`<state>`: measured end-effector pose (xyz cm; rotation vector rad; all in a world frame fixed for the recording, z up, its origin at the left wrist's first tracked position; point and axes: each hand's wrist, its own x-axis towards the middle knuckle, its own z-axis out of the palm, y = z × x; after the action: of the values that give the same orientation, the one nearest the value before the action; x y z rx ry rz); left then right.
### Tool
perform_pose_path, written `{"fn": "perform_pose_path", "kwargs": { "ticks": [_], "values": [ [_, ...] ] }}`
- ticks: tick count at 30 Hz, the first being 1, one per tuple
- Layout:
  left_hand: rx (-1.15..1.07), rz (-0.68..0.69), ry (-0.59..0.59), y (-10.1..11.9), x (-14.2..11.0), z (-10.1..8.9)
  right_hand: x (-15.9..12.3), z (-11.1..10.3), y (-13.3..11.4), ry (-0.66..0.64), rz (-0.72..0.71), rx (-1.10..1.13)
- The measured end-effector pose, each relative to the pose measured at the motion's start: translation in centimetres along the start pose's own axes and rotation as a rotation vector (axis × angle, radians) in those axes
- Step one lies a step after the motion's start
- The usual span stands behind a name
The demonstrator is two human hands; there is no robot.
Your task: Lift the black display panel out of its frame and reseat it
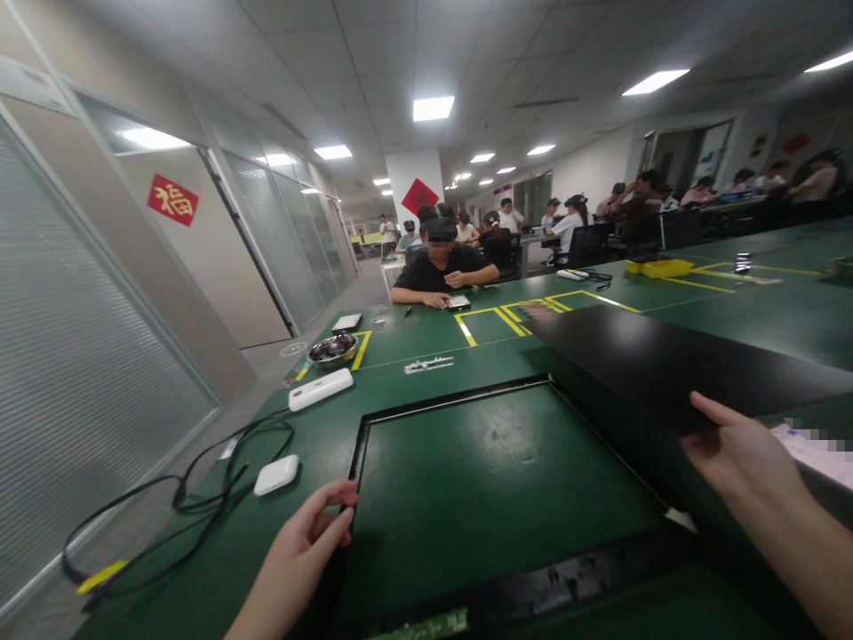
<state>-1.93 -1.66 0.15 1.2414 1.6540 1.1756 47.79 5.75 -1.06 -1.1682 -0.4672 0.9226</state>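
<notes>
A thin rectangular black frame (459, 397) lies in front of me, and the green tabletop shows through its opening. My left hand (307, 533) pinches the frame's left side between thumb and fingers. On the right, my right hand (739, 453) grips the near edge of a flat, dark black panel (640, 351), its thumb over the top face. The panel is raised and tilted above the table, beside the frame's right side. Its underside and the fingers beneath it are hidden. Along the frame's wide near bar, a strip of green circuit board (426, 626) shows at the bottom edge.
To the left lie a white power bank (321, 389), black cables (227, 480) and a small white case (275, 476). Beyond them stands a metal bowl (333, 349) of small parts. A person (443, 267) sits across the table; a yellow tray (658, 268) is at the far right.
</notes>
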Motion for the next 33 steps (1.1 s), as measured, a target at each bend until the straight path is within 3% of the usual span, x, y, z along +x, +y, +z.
{"fn": "perform_pose_path", "kwargs": {
  "ticks": [2, 4, 12, 23, 33],
  "values": [
    [0.02, 0.0, -0.003, 0.1, -0.1, 0.0, 0.1, 0.1, -0.4, 0.193, 0.037, 0.139],
    [0.047, 0.007, -0.014, -0.1, 0.0, -0.1, 0.1, 0.3, -0.7, 0.262, 0.06, 0.191],
    [0.177, 0.064, -0.081, -1.3, 0.2, -0.2, 1.6, -0.4, -0.5, 0.258, 0.085, 0.154],
    [0.486, 0.327, -0.177, -1.6, 0.2, -0.3, 4.6, -0.4, 1.5, 0.313, 0.179, 0.121],
    [0.591, 0.436, -0.257, -1.7, 0.2, -0.2, 4.7, -0.5, 2.2, 0.264, 0.227, 0.094]
  ]
}}
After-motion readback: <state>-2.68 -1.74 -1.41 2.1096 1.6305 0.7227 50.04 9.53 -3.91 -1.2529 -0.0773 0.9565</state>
